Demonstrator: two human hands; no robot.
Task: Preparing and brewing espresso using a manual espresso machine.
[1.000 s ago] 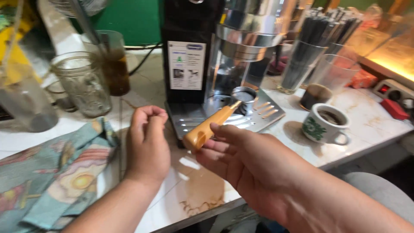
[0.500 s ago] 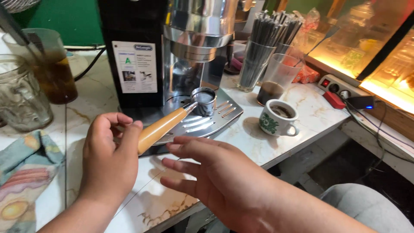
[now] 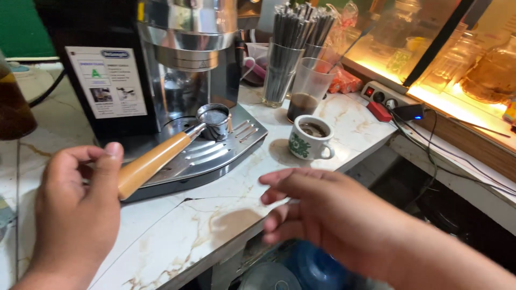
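The metal portafilter with its long tan wooden handle (image 3: 177, 145) rests on the steel drip tray (image 3: 215, 153) of the espresso machine, near the white marble counter's (image 3: 177, 236) back edge (basket end away). The left hand (image 3: 75, 209) grips the handle's end; the right hand (image 3: 322, 215) hovers empty, fingers spread, over the front edge.

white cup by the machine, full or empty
Partly full: the white cup stands upright on the marble counter, with dark liquid showing inside below its rim.
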